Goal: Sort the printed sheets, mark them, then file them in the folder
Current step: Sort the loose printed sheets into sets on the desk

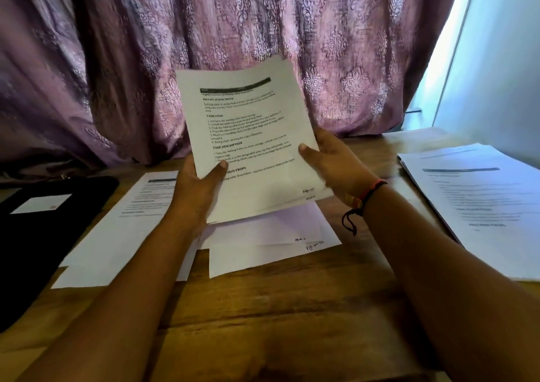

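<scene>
Held stack point(248, 136) of printed sheets is up off the table point(277, 308), tilted, with its top edge toward the curtain point(204, 30)

Top page has a black header bar, text in it unreadable. Bold headings: "INITIAL SCENE SETUP" (blurry), "TASK GOAL", "TASK DESCRIPTION", and "...IRED PROPS" with the first letters under a thumb. Numbered list under TASK GOAL runs to 6; body text too blurred to quote. Handwritten "Pg" marks at the bottom right corner of the top 2 pages, digits unreadable

Left hand point(201, 188) grips the held stack at its lower left edge. Left thumb point(222, 166) is pressed on the front; the other fingers are behind the paper, hidden. Right hand point(330, 165) grips the right edge. Right thumb point(306, 150) lies flat on the front; the fingers behind are mostly hidden. Black and red wristband point(368, 194) on the right wrist

- Directly under the held stack: loose sheets point(271, 247) fanned on the table. 2 carry handwritten "Pg" notes at the bottom right, numbers not legible
- Left of the held stack: left pile point(122, 220), same header bar, text blurred
- Far left of the held stack: black folder point(43, 235) with a white label point(41, 203). Small red mark on the label, unreadable
- Right of the held stack: right pile point(479, 206), several sheets, header bar, text unreadable
</scene>
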